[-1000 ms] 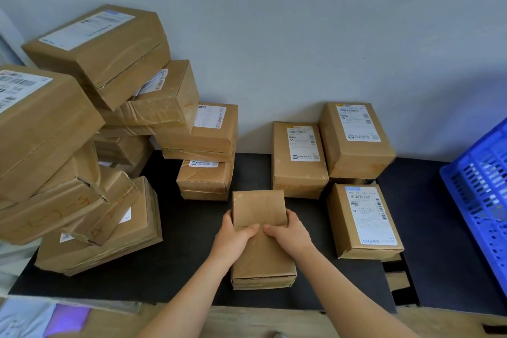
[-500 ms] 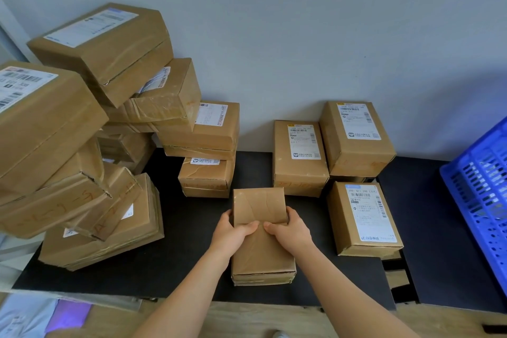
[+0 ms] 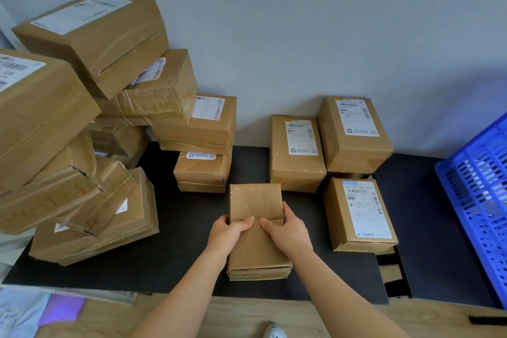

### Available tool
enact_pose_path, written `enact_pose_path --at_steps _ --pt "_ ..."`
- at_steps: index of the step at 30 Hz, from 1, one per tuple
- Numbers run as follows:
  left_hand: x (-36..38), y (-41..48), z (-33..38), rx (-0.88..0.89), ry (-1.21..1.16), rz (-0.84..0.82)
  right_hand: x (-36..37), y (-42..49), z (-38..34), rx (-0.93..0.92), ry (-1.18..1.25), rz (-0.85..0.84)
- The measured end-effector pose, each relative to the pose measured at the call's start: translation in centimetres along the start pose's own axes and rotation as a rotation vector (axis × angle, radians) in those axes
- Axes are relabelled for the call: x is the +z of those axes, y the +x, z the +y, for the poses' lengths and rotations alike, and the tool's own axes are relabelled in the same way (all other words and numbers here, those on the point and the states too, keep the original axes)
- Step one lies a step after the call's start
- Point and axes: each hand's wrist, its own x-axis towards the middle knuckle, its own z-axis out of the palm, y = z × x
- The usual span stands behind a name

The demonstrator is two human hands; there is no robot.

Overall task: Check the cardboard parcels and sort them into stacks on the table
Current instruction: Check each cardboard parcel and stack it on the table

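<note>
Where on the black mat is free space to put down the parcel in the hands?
Widest bare mat lies between the held parcel and the leaning pile at left. Another strip lies between the labelled parcels and the blue crate. The back by the wall is crowded.

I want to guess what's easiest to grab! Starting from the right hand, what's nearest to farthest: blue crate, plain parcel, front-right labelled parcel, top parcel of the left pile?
From the right hand:
1. the plain parcel, gripped, centre.
2. the front-right labelled parcel, just to the right.
3. the blue crate, far right edge.
4. the top parcel of the left pile, high at far left.
</note>
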Motion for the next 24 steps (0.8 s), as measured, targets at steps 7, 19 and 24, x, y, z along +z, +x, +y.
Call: enact_pose_path --at_steps 7,19,24 --pt "-0.2 -0.4 -0.3 0.002 0.076 -0.015 -0.3 -0.5 0.0 0.004 -0.056 0.043" --pt "-0.8 -1.6 0.4 0.022 -0.010 -0.103 -0.7 -1.3 -0.8 -0.022 0.106 0.059" --pt "-1.3 -1.9 0.0 0.087 -0.037 -0.075 -0.5 -1.8 -0.9 -0.011 0.136 0.033"
